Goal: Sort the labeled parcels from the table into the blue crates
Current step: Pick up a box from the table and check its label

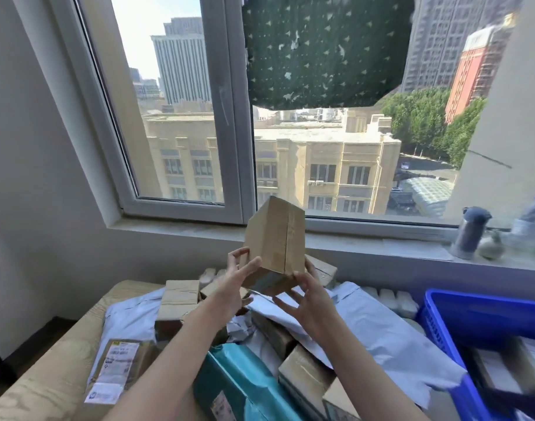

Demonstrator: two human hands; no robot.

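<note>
A taped brown cardboard box [275, 241] is raised above the parcel pile, tilted, in front of the window sill. My left hand [232, 287] grips its lower left side with thumb and fingers. My right hand [308, 296] supports its lower right corner, fingers spread around it. No label shows on the faces turned to me. Below lie several parcels on the wooden table [47, 387]: a brown bag with a white label [117, 369], a teal parcel [235, 384], grey mailers [390, 338] and small cardboard boxes [178, 302]. A blue crate [460, 317] stands at the right, holding some parcels.
A window sill [412, 250] runs behind the table, with a dark flask [469, 232] and a small round object at its right end. A white radiator [390, 299] sits under the sill. The wall is close on the left.
</note>
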